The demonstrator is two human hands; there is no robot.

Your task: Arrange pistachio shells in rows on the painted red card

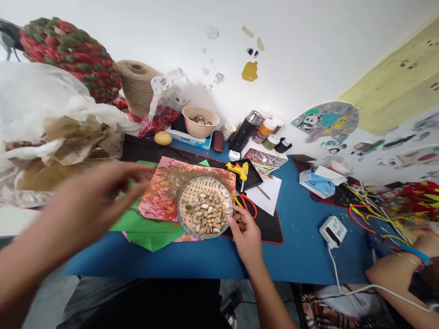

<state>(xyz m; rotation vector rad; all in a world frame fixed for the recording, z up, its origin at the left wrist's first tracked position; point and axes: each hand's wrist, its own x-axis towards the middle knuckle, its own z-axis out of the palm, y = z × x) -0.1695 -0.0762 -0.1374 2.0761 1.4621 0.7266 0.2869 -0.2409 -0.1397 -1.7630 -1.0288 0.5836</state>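
Observation:
A round woven basket (190, 191) filled with pistachio shells (207, 216) sits on a painted pink and orange sheet (163, 185) over green paper (151, 233). My right hand (246, 235) rests at the basket's right rim, fingers curled against its edge. My left hand (89, 205) hovers raised at the left, close to the camera and blurred, fingers spread and holding nothing. It is apart from the basket.
A yellow glue gun (239, 170) and red-handled scissors (247, 204) lie right of the basket. Behind stand a beige bowl (200, 121), a black flask (244, 130), paint jars and a twine spool (137, 86). Another person's arm (398, 274) rests at the right, near a white device (332, 230).

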